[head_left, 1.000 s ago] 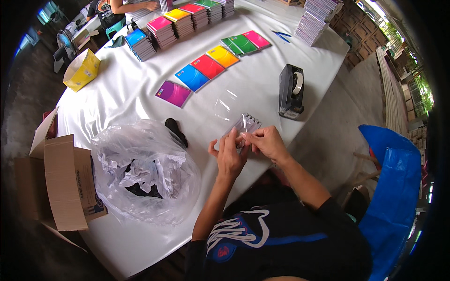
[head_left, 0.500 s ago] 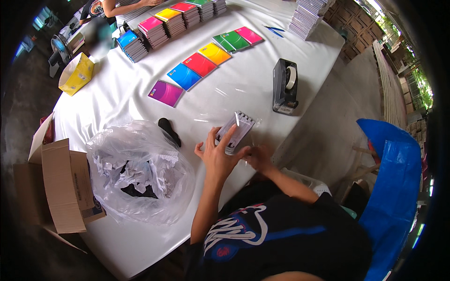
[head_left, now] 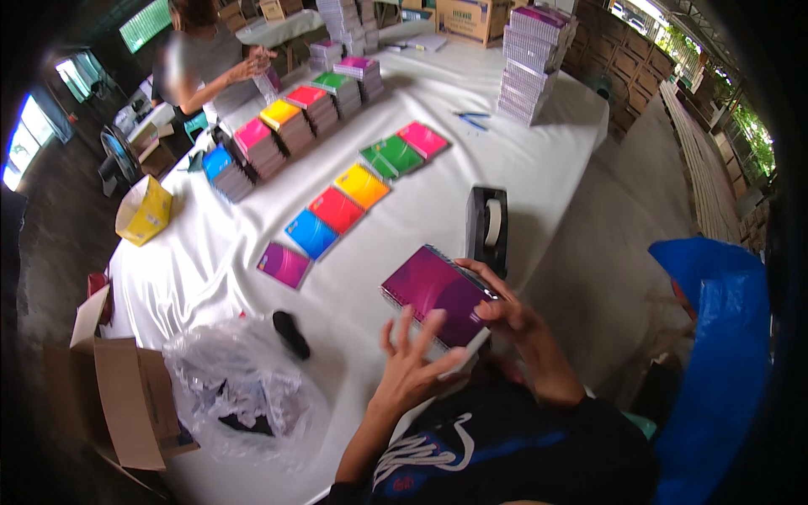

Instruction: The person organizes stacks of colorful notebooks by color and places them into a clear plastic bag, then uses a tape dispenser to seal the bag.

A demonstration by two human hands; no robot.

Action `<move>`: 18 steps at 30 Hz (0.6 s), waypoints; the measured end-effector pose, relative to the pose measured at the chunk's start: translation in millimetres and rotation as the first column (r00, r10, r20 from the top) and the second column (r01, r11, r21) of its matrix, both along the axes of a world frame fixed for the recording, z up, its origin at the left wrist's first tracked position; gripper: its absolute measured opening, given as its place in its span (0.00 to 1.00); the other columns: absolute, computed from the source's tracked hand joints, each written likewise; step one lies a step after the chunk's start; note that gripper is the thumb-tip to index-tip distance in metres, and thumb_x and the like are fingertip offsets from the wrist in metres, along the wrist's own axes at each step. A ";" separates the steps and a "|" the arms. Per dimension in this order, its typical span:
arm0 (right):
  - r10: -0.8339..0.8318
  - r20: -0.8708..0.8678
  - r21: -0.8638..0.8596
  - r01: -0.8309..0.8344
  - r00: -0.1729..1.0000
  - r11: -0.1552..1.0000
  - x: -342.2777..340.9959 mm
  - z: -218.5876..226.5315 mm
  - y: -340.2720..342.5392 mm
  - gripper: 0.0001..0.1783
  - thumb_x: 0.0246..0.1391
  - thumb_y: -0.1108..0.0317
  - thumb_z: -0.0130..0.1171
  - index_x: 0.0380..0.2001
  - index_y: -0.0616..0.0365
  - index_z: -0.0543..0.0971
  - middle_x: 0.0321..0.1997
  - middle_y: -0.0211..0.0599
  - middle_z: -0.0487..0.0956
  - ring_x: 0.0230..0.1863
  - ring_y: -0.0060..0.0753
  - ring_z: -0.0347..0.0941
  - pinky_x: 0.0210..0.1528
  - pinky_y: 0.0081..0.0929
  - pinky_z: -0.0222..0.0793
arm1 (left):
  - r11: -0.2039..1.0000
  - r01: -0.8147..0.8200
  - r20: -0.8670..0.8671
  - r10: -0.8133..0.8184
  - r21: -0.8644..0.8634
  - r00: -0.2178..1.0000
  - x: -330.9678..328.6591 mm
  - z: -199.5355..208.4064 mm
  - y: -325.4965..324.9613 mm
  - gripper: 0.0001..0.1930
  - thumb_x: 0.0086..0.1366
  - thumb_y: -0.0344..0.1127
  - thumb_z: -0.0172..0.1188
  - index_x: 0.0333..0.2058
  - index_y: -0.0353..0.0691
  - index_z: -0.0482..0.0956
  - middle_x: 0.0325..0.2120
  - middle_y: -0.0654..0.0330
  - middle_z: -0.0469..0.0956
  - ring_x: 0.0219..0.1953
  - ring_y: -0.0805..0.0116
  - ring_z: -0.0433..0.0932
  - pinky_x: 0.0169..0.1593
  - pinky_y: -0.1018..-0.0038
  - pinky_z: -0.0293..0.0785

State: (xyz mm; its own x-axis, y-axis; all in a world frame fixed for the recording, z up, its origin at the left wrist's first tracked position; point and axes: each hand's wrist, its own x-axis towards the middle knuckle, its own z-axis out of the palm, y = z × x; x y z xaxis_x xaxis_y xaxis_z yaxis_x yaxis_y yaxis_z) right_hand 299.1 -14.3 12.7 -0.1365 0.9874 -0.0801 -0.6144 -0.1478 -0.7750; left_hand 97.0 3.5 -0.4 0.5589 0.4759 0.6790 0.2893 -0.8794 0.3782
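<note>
Item: one purple notebook, which we hold above the near edge of the white-covered surface. Right hand: gripping its right end, thumb on the cover. Left hand: fingers spread wide at its lower edge; whether they touch, we cannot tell. Just beyond: a black tape dispenser. Also before us: a curved line of coloured notebooks, from purple to pink; at left, a clear plastic bag of crumpled paper, beside a cardboard box.
</note>
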 end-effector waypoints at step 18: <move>-0.873 0.023 -0.068 0.872 0.487 0.485 486.5 -163.7 180.0 0.29 0.48 0.60 0.59 0.54 0.49 0.64 0.47 0.32 0.73 0.47 0.32 0.71 0.43 0.32 0.68 | 0.159 -0.916 -0.574 0.736 -0.368 0.358 54.6 -118.2 13.9 0.55 0.29 0.50 0.77 0.57 0.37 0.59 0.51 0.45 0.56 0.55 0.46 0.57 0.57 0.59 0.58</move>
